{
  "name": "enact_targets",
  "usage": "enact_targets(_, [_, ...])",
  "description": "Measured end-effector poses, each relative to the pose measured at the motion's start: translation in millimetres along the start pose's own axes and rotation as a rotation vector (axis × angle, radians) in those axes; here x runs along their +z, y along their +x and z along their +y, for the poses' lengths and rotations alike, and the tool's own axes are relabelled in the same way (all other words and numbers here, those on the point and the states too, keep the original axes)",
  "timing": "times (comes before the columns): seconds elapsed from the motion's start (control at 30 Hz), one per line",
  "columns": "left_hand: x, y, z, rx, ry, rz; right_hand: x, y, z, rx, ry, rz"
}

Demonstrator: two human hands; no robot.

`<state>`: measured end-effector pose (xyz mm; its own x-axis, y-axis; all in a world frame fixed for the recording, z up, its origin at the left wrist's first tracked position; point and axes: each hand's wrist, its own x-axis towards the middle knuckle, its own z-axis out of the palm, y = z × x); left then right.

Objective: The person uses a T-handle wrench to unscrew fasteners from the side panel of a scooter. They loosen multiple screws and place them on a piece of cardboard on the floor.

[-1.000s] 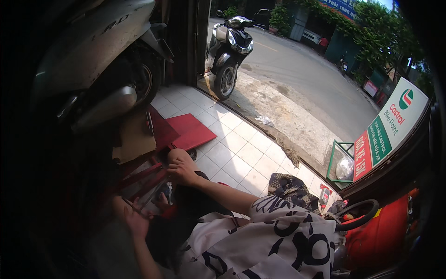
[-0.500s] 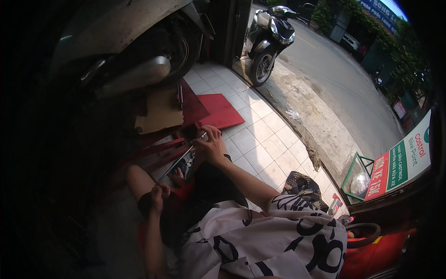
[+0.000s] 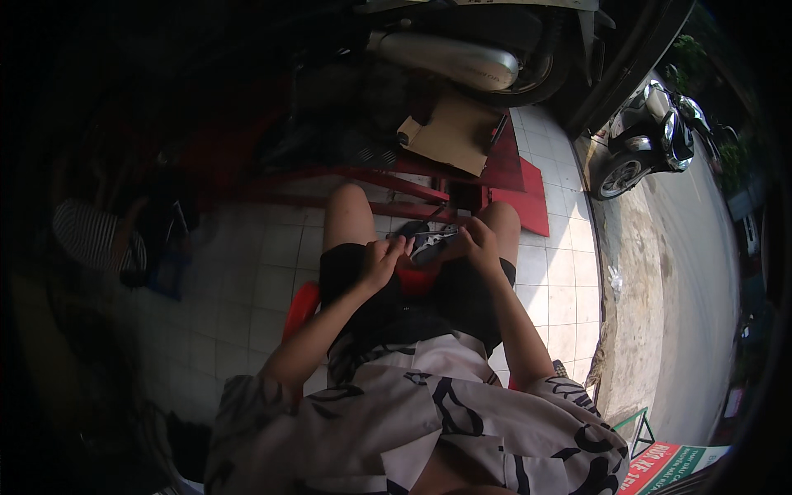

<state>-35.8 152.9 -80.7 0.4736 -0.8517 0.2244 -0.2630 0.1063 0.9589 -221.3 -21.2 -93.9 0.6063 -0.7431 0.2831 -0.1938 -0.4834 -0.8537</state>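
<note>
I sit with my knees apart. Between them, my left hand (image 3: 384, 259) and my right hand (image 3: 480, 246) face each other with curled fingers, pinching the two ends of a thin metal rod (image 3: 432, 234). The rod lies nearly level above my dark shoes (image 3: 419, 247). Its exact kind is too small to make out, and its ends are partly hidden by my fingers.
Ahead is a red metal lift (image 3: 535, 198) with cardboard (image 3: 452, 136) on it and a motorbike (image 3: 462, 62) above. A person in a striped top (image 3: 87, 235) is at the left, by a blue stool (image 3: 167, 276). Outside at right stands a scooter (image 3: 660, 136).
My view has swung left and is more level. The rod has gone from slanting steeply to nearly level, and my hands are now about side by side, still holding it.
</note>
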Motion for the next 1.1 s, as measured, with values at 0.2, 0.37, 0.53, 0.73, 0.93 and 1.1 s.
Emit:
enact_targets(0.2, [-9,14,-27,-0.201,-0.232,-0.106,-7,3,1,0.143,0.232,-0.240])
enact_targets(0.37, [-21,12,-20,-0.499,-0.338,-0.295,4,2,-22,0.405,0.687,-0.336])
enact_targets(0.53, [-16,14,-14,-0.482,-0.301,-0.446,2,-5,-7,0.563,0.834,-0.284])
enact_targets(0.73, [-20,13,-22,-0.361,-0.130,-0.594,-1,-7,-7,0.682,0.728,-0.334])
enact_targets(0.93, [-14,12,-32,-0.051,0.046,-0.541,-3,-6,-34,0.752,0.335,-0.514])
enact_targets(1.1, [-23,17,-11,-0.538,-0.029,-0.474,-5,-8,-11,0.753,0.579,-0.474])
